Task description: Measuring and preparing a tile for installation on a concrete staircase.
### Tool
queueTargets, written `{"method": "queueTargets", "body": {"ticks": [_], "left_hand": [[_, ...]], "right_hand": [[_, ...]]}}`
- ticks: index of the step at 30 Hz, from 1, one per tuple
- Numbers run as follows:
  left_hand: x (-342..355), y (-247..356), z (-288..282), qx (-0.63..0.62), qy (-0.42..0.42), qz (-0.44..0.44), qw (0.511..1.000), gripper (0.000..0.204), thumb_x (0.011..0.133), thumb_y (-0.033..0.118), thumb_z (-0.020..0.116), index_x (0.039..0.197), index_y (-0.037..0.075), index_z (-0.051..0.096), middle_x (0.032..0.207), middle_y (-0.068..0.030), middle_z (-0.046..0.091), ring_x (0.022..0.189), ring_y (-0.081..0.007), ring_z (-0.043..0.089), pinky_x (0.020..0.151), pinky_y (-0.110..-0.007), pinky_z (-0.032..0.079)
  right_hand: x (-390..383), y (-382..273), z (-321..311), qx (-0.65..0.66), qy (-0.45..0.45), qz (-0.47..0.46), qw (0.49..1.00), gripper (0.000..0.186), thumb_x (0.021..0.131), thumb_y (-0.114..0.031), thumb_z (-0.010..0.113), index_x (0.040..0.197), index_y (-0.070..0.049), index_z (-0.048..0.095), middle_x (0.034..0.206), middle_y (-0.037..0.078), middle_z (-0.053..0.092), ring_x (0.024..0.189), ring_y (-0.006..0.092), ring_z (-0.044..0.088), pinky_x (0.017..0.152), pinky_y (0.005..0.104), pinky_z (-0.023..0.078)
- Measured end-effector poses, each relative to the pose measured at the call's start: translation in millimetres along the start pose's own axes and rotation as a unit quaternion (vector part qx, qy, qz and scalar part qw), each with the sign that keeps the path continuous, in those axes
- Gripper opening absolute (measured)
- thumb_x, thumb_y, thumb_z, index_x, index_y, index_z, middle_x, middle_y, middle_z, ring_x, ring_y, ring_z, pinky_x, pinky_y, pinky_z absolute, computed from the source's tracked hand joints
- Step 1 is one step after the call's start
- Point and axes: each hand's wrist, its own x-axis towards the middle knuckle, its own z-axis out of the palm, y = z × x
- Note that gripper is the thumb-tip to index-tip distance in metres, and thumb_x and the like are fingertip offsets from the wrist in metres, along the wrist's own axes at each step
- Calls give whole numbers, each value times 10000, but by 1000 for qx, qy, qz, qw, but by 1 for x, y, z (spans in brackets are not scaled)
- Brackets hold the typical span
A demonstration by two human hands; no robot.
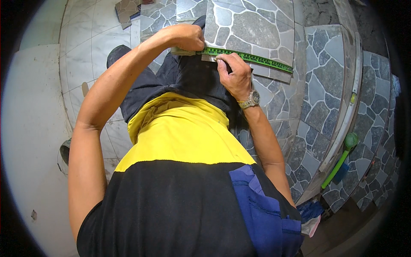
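While on tile (252,25) edge: hands (188,37), ruler (252,58)

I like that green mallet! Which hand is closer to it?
Right. The right hand presses the green ruler on the tile, nearer the green mallet; the left hand is farther left.

A green ruler (252,58) with dark markings lies flat along the near edge of a grey stone-pattern tile (250,25), slanting down toward the right. The tile, printed with irregular grey cobble shapes and pale joints, rests across the person's dark-trousered lap. The ruler's left end is hidden under a hand, its right end reaching near the tile's corner.
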Motion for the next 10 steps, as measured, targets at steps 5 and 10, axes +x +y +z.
{"method": "queueTargets", "body": {"ticks": [5, 10], "left_hand": [[-1, 8, -5, -1, -21, -13, 1000, 343, 834, 270, 572, 946, 16, 774, 854, -221, 733, 748, -329, 701, 717, -426, 550], [1, 9, -2, -12, -2, -23, 1000, 350, 832, 279, 586, 972, 24, 781, 892, -239, 738, 787, -319, 713, 757, -432, 552]], "right_hand": [[0, 1, -1, 4, -2, 16, 1000, 107, 848, -5, 678, 954, -13, 695, 842, 159, 672, 761, 351, 669, 674, 397, 534], [-1, 1, -14, 31, -42, 80, 995, 137, 835, -37, 702, 971, -25, 706, 877, 158, 697, 772, 317, 690, 703, 392, 545]]}}
